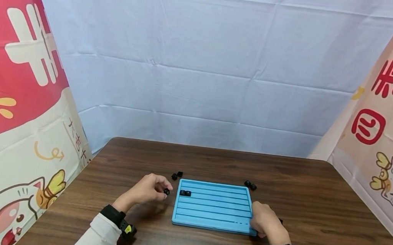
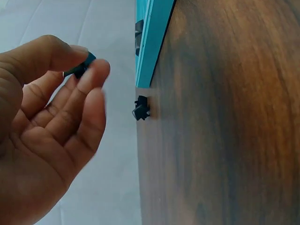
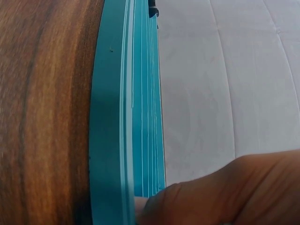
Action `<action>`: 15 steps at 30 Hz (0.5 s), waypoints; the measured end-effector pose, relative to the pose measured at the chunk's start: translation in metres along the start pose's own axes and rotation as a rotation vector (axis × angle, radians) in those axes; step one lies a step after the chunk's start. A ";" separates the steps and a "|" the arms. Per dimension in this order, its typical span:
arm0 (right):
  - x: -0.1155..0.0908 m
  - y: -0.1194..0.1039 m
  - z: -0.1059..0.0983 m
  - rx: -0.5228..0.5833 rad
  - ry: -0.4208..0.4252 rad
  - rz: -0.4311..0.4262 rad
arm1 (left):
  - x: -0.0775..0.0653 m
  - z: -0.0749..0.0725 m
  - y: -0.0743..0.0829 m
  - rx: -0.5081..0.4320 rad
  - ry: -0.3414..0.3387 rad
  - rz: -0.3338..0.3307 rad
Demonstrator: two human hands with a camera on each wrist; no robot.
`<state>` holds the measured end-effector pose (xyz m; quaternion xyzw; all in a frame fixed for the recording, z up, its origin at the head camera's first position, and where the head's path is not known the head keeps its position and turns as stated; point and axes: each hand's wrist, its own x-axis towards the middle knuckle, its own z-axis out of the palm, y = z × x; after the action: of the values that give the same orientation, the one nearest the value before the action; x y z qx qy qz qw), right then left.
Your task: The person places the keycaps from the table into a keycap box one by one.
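My left hand (image 1: 150, 190) pinches a small black keycap (image 1: 166, 191) between thumb and fingers, just left of the blue ridged tray (image 1: 210, 211); the other fingers are loosely bent. That keycap (image 2: 83, 65) is partly covered by the fingertips in the left wrist view. Two black keycaps (image 1: 185, 193) stand side by side at the left of an upper tray row. At the tray's near right corner my right hand (image 1: 265, 221) grips the rim, its fingers curled and largely hidden. The right wrist view shows part of this hand (image 3: 201, 197) over the tray wall (image 3: 110, 117).
Two loose black keycaps (image 1: 177, 175) lie beyond the tray's far left corner, and two more keycaps (image 1: 250, 185) beyond its far right corner. A dark piece (image 1: 280, 221) shows partly behind the right hand. Cloth (image 1: 199, 80) hangs behind the wooden table (image 1: 138, 156).
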<state>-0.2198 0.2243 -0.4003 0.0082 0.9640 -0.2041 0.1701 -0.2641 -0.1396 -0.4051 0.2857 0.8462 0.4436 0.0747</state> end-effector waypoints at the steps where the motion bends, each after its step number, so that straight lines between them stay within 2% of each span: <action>1: 0.000 0.000 0.000 0.000 -0.003 0.000 | 0.000 0.000 0.000 -0.013 -0.004 -0.001; 8: 0.001 -0.001 0.000 -0.006 -0.012 0.016 | 0.002 0.005 -0.007 -0.085 -0.031 -0.005; 15: 0.000 -0.001 0.000 -0.009 -0.008 0.013 | 0.004 0.007 -0.009 -0.113 -0.016 -0.018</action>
<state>-0.2203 0.2231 -0.3997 0.0129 0.9641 -0.1988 0.1754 -0.2686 -0.1362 -0.4161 0.2769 0.8216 0.4878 0.1017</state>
